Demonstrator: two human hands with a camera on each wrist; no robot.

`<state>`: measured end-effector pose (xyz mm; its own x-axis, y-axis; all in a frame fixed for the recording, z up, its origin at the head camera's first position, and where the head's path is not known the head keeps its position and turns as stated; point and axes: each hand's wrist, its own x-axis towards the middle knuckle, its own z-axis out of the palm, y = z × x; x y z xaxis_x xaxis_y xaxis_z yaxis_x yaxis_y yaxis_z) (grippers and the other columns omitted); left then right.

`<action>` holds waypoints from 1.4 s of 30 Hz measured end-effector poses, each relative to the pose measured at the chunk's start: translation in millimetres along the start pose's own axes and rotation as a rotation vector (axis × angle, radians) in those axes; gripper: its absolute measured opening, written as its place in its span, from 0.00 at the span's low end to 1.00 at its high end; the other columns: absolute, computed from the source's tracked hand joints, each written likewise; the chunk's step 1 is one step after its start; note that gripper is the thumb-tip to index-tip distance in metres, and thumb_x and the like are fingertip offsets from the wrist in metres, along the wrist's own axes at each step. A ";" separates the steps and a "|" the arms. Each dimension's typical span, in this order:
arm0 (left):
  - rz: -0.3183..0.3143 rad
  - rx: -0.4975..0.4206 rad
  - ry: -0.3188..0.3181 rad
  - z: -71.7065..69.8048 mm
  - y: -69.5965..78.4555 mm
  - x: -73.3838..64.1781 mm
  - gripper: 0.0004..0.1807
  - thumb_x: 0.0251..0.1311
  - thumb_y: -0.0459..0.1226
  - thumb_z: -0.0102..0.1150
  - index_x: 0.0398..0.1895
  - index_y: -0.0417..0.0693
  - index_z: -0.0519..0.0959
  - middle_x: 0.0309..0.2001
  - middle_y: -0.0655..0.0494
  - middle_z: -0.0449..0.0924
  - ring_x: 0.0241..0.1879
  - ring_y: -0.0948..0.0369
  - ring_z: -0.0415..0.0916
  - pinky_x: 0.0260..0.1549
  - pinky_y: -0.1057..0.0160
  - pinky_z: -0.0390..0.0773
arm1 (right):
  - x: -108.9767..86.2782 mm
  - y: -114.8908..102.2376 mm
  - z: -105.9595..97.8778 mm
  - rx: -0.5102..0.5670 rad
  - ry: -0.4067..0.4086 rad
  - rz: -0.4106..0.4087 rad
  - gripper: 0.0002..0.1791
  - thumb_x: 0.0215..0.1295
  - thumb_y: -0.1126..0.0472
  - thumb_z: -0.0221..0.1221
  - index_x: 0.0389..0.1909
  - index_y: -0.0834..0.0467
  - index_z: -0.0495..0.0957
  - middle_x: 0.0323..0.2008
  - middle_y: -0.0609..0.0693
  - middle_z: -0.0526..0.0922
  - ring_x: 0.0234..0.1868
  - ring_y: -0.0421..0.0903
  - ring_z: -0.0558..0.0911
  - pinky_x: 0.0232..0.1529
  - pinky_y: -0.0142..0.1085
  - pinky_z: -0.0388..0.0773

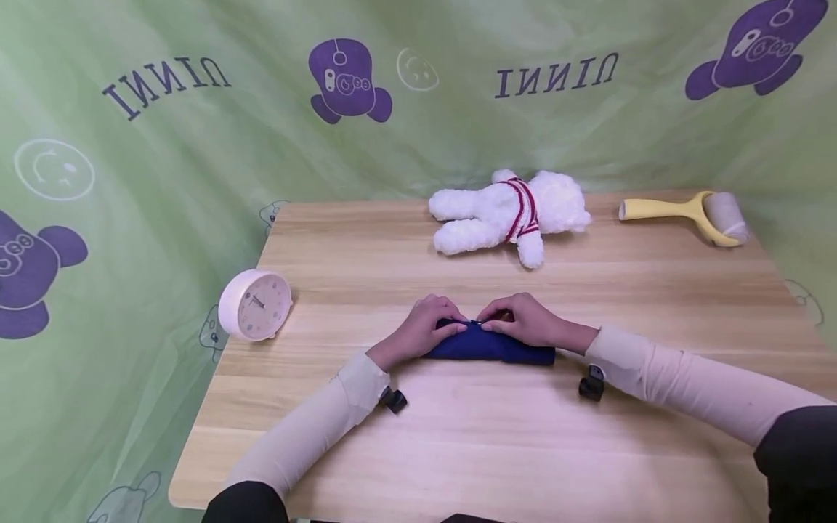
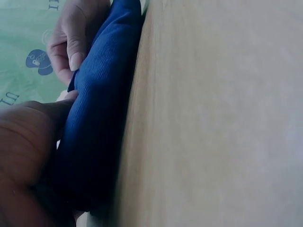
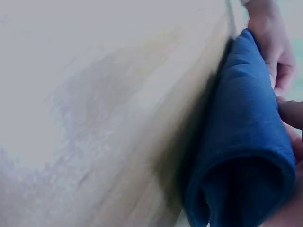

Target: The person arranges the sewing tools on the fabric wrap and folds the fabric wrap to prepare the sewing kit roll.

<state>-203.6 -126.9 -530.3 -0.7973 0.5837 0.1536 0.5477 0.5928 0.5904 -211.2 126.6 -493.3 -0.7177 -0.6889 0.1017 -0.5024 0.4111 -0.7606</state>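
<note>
A dark blue cloth roll lies lengthwise on the table between the two hands. In the right wrist view, the near end of the cloth roll shows a hollow middle with cloth layers around it. My left hand pinches the roll's far edge near its middle, thumb on the near side. Close beside it, my right hand pinches the same edge, the fingertips of both hands almost meeting. Between them a small shiny bit shows at the edge, too small to make out. In the left wrist view, the cloth's ribbed weave is visible.
A white plush bear in a red-striped top lies at the table's back. A yellow-handled lint roller is at the back right, and a pink round clock stands at the left edge. A green printed curtain hangs behind the wooden table.
</note>
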 end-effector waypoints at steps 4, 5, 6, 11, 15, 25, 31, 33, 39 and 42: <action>0.064 -0.029 0.013 -4.1 1.7 0.9 0.10 0.66 0.45 0.63 0.44 0.55 0.89 0.41 0.61 0.86 0.49 0.61 0.75 0.52 0.58 0.72 | -1.1 0.3 -3.8 0.033 0.006 0.040 0.06 0.65 0.62 0.66 0.39 0.57 0.89 0.36 0.51 0.91 0.36 0.33 0.84 0.37 0.26 0.77; 0.081 -0.032 0.015 -4.4 2.0 1.4 0.09 0.66 0.44 0.64 0.43 0.54 0.89 0.41 0.61 0.86 0.48 0.60 0.76 0.52 0.59 0.73 | -1.5 0.6 -3.8 0.031 0.016 0.040 0.05 0.64 0.62 0.66 0.37 0.57 0.89 0.35 0.51 0.91 0.35 0.32 0.84 0.37 0.26 0.77; 0.096 -0.035 0.017 -4.7 2.5 1.8 0.09 0.65 0.44 0.64 0.43 0.53 0.89 0.40 0.60 0.87 0.47 0.60 0.77 0.52 0.60 0.74 | -2.1 0.8 -3.6 0.032 0.027 0.040 0.04 0.63 0.62 0.67 0.36 0.57 0.89 0.34 0.50 0.91 0.35 0.32 0.84 0.36 0.26 0.77; 0.103 -0.076 0.015 -5.8 3.3 1.5 0.09 0.65 0.41 0.65 0.43 0.51 0.89 0.39 0.59 0.87 0.46 0.61 0.79 0.51 0.63 0.75 | -8.7 0.3 -6.6 -0.021 0.093 0.015 0.03 0.63 0.64 0.67 0.32 0.56 0.89 0.30 0.48 0.91 0.31 0.32 0.82 0.33 0.27 0.79; 0.071 -0.060 -0.002 -10.1 4.2 -3.0 0.11 0.67 0.42 0.63 0.49 0.51 0.86 0.44 0.58 0.87 0.49 0.62 0.80 0.54 0.62 0.76 | -22.8 -1.6 -19.5 -0.166 0.115 0.000 0.04 0.65 0.64 0.65 0.32 0.55 0.87 0.29 0.44 0.89 0.30 0.33 0.82 0.34 0.32 0.81; -0.101 0.224 -0.251 -52.8 4.7 -19.4 0.24 0.61 0.59 0.63 0.50 0.52 0.84 0.47 0.58 0.83 0.49 0.61 0.77 0.53 0.59 0.77 | -64.4 3.7 -39.1 -0.505 -0.036 0.008 0.13 0.68 0.55 0.63 0.45 0.59 0.86 0.39 0.48 0.86 0.40 0.41 0.84 0.44 0.42 0.83; -0.149 0.102 -0.268 -58.4 -15.0 -16.7 0.11 0.61 0.47 0.68 0.38 0.50 0.85 0.32 0.61 0.84 0.32 0.67 0.73 0.38 0.67 0.74 | -60.7 17.4 -38.0 -0.337 -0.033 0.145 0.06 0.65 0.59 0.66 0.39 0.57 0.83 0.24 0.40 0.77 0.25 0.32 0.72 0.31 0.30 0.72; -0.176 0.062 -0.245 -58.1 -17.4 -15.9 0.09 0.60 0.45 0.69 0.35 0.49 0.85 0.28 0.61 0.84 0.28 0.68 0.71 0.34 0.69 0.72 | -59.1 21.2 -37.1 -0.296 -0.024 0.178 0.05 0.63 0.60 0.67 0.35 0.55 0.81 0.20 0.39 0.73 0.23 0.32 0.69 0.28 0.28 0.68; -0.178 0.044 -0.224 -52.8 -17.2 -17.1 0.10 0.61 0.47 0.68 0.36 0.51 0.86 0.30 0.63 0.86 0.28 0.68 0.74 0.34 0.68 0.74 | -56.2 25.6 -36.3 -0.261 0.004 0.148 0.05 0.63 0.59 0.67 0.36 0.56 0.83 0.24 0.40 0.79 0.26 0.31 0.72 0.30 0.28 0.72; -0.150 0.093 -0.246 -48.4 -14.7 -18.3 0.17 0.58 0.53 0.70 0.40 0.53 0.85 0.37 0.62 0.85 0.35 0.66 0.76 0.40 0.65 0.77 | -56.7 25.9 -33.4 -0.268 -0.005 0.149 0.06 0.65 0.56 0.66 0.37 0.54 0.85 0.27 0.39 0.81 0.27 0.31 0.73 0.32 0.29 0.73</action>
<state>-209.4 -173.2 -503.4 -0.7919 0.5961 -0.1326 0.4587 0.7240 0.5152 -199.6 196.2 -497.4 -0.7913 -0.6114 -0.0021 -0.5011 0.6505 -0.5707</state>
